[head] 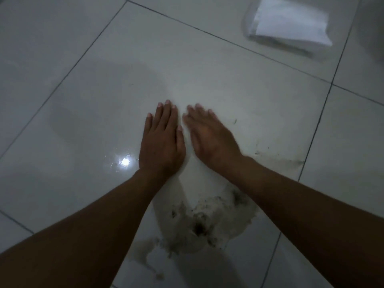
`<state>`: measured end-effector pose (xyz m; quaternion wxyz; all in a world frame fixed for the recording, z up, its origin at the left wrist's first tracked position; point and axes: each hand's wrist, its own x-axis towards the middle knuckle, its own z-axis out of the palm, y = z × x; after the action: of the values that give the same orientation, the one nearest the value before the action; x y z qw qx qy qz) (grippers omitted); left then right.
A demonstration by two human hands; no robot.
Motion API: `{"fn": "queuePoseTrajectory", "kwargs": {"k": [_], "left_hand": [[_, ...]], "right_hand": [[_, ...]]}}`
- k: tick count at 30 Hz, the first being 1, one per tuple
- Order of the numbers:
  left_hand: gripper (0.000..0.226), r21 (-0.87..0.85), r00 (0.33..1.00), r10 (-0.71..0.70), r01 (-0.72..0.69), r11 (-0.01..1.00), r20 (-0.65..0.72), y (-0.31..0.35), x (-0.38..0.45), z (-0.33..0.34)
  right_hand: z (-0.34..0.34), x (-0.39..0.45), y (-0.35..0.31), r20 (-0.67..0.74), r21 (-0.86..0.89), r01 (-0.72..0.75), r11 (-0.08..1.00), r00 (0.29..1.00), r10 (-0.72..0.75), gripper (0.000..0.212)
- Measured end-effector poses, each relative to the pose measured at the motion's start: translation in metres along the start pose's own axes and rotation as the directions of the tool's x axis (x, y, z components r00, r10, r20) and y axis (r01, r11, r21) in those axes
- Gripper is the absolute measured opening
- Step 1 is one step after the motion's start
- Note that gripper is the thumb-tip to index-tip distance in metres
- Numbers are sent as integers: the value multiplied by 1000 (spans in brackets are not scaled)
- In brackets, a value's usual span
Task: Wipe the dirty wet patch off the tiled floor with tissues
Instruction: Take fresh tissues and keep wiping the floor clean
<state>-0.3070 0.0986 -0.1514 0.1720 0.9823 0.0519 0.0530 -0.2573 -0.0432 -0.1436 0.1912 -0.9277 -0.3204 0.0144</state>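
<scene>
Reaching over the floor (83, 59) with both hands flat.
Left hand (162, 142) and right hand (212, 140) are lying open, fingers straight, just beyond the dirty patch (199, 223); tissues (288, 23) far right.

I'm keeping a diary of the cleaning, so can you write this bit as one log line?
left hand: open, flat, empty | right hand: open, empty | tissues: untouched, far right | dirty wet patch: unwiped, between forearms
</scene>
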Motion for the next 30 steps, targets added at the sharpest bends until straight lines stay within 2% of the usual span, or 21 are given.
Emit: {"fn": "queuePoseTrajectory", "kwargs": {"k": [2, 4, 6, 8, 10, 12, 15, 18, 20, 22, 26, 28, 30], "left_hand": [[56, -7, 1000, -5, 5, 1000, -5, 1, 0, 1], [56, -6, 1000, -5, 5, 1000, -12, 2, 1, 1], [55, -12, 1000, -9, 9, 1000, -8, 1, 1, 0], [55, -19, 1000, -11, 11, 1000, -4, 1, 1, 0], [55, -18, 1000, -7, 7, 1000, -3, 0, 1, 1], [56, -13, 1000, -6, 6, 1000, -1, 1, 1, 0], [57, -4, 1000, -7, 7, 1000, 8, 2, -1, 0], [58, 11, 1000, -6, 6, 1000, -1, 4, 0, 0], [59, 14, 1000, -4, 4, 1000, 7, 5, 0, -1], [59, 7, 999, 21, -21, 1000, 30, 11, 0, 0], [59, 12, 997, 58, -58, 998, 54, 31, -1, 7], [59, 26, 997, 51, -52, 998, 49, 34, -2, 9], [58, 26, 997, 52, -54, 998, 49, 31, -3, 10]], "right_hand": [[-7, -28, 1, 60, 24, 137, 990, 989, -138, 45], [-13, -43, 14, 35, 2, 144, 990, 989, -144, 43], [-13, -42, 22, -61, -32, -7, 999, 998, 5, 43], [-12, -27, 24, -112, -4, -248, 969, 963, 246, 46], [-8, -15, 17, -129, 10, -349, 937, 929, 347, 46], [-7, -25, 5, -103, 11, -246, 969, 964, 245, 46], [-13, -59, -6, 41, 7, 54, 999, 998, -54, 45], [-23, -78, 6, 64, 38, 97, 995, 993, -99, 42], [-25, -85, 16, 2, 43, 23, 999, 1000, -23, 43], [-22, -86, 24, -87, 30, -119, 992, 989, 121, 43], [-16, -54, 37, -218, 86, -447, 890, 864, 455, 41], [-14, -31, 37, -201, 105, -487, 867, 844, 498, 43], [-12, -25, 29, -152, 77, -389, 918, 906, 396, 45]]}}
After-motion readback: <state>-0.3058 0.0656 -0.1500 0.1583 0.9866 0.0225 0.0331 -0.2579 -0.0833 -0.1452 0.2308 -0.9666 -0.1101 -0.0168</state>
